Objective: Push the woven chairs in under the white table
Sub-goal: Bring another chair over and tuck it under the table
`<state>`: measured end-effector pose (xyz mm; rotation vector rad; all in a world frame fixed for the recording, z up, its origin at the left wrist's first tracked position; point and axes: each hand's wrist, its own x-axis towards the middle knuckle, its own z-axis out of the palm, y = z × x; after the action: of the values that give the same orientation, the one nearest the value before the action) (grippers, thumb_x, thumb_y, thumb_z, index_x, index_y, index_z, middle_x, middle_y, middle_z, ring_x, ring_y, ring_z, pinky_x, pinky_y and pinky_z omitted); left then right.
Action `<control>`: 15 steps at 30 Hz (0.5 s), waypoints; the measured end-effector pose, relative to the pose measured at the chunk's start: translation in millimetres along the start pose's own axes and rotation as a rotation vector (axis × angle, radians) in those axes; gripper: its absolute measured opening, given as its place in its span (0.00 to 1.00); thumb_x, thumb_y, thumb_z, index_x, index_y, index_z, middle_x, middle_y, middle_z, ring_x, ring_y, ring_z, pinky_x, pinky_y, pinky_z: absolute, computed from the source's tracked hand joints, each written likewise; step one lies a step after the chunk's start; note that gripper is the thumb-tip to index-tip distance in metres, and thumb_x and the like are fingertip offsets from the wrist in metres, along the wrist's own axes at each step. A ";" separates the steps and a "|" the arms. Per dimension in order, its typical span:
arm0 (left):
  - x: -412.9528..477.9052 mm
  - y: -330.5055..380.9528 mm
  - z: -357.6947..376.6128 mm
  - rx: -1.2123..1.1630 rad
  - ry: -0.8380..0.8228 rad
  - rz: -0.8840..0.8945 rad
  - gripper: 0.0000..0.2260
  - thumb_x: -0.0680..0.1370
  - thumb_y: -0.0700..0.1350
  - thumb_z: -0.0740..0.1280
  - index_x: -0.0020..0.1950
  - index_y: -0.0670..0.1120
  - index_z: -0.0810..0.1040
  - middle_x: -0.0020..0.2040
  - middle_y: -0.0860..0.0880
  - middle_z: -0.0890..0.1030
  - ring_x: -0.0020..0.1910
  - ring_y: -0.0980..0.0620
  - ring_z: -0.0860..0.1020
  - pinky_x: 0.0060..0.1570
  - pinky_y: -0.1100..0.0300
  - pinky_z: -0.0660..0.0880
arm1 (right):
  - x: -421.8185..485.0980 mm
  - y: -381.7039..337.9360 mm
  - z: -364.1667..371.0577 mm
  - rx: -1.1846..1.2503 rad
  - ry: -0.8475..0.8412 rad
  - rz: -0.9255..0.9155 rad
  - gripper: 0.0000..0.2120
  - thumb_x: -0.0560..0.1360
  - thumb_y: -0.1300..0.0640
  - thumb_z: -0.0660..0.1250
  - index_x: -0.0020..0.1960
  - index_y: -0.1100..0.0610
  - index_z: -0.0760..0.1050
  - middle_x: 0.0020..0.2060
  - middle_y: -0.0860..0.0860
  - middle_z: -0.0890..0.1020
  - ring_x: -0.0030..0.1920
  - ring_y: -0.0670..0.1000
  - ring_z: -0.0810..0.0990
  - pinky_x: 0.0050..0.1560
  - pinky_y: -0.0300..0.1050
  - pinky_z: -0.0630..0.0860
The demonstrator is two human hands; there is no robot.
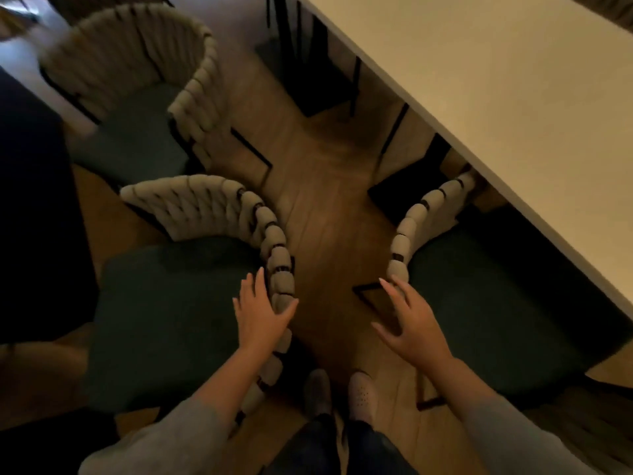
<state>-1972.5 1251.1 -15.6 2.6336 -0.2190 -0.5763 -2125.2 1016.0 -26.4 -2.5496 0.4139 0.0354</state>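
Note:
The white table [496, 108] runs along the upper right. A woven chair [414, 217] with a dark green seat sits partly under it on the right. My right hand [407, 320] hovers open just below the end of its braided backrest, fingers spread, apparently not touching it. A second woven chair [212, 204] stands on the left, away from the table. My left hand [262, 310] lies flat and open against its backrest rim, thumb on the outer side. A third woven chair [144, 53] stands further back on the left.
A strip of wooden floor [325, 207] runs between the chairs, and my feet [339, 389] stand on it. Black table legs [356, 84] show beneath the tabletop. A dark piece of furniture [30, 200] fills the left edge.

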 end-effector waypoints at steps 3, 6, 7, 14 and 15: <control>-6.2 -12.4 5.8 -0.173 -0.167 -0.189 0.46 0.72 0.62 0.71 0.80 0.50 0.48 0.78 0.46 0.58 0.76 0.46 0.60 0.72 0.46 0.61 | 50.4 -27.5 8.0 -0.119 -0.139 -0.174 0.41 0.73 0.48 0.71 0.78 0.45 0.51 0.76 0.53 0.60 0.75 0.53 0.60 0.74 0.52 0.61; -14.2 -15.1 30.3 -0.216 -0.252 -0.276 0.48 0.70 0.58 0.75 0.80 0.53 0.48 0.74 0.47 0.66 0.70 0.46 0.70 0.65 0.48 0.71 | 98.3 -58.0 22.9 -0.330 -0.335 -0.415 0.44 0.74 0.54 0.70 0.78 0.45 0.44 0.78 0.55 0.52 0.78 0.55 0.52 0.76 0.52 0.47; -19.2 -14.7 38.7 -0.190 -0.248 -0.292 0.49 0.70 0.56 0.75 0.80 0.53 0.46 0.73 0.46 0.68 0.69 0.45 0.71 0.64 0.48 0.72 | 111.0 -68.0 28.0 -0.400 -0.388 -0.476 0.45 0.75 0.56 0.69 0.79 0.46 0.42 0.79 0.55 0.49 0.78 0.55 0.49 0.76 0.52 0.44; -16.1 -17.0 41.3 0.083 -0.287 -0.407 0.35 0.79 0.46 0.66 0.80 0.52 0.49 0.71 0.44 0.71 0.67 0.43 0.73 0.61 0.49 0.72 | 208.8 -123.5 48.7 -0.748 -0.589 -0.871 0.36 0.78 0.61 0.63 0.79 0.47 0.47 0.79 0.53 0.48 0.78 0.55 0.42 0.75 0.60 0.41; -15.9 -18.0 39.8 0.092 -0.313 -0.402 0.34 0.79 0.45 0.65 0.80 0.51 0.50 0.70 0.44 0.71 0.66 0.43 0.73 0.60 0.50 0.72 | 224.5 -127.8 51.0 -0.790 -0.596 -0.932 0.35 0.78 0.59 0.63 0.78 0.47 0.51 0.79 0.52 0.51 0.78 0.55 0.43 0.74 0.61 0.40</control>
<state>-2002.8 1256.0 -50.4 2.6770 0.2035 -1.1374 -1870.1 1081.2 -28.0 -2.9940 -1.2282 0.6954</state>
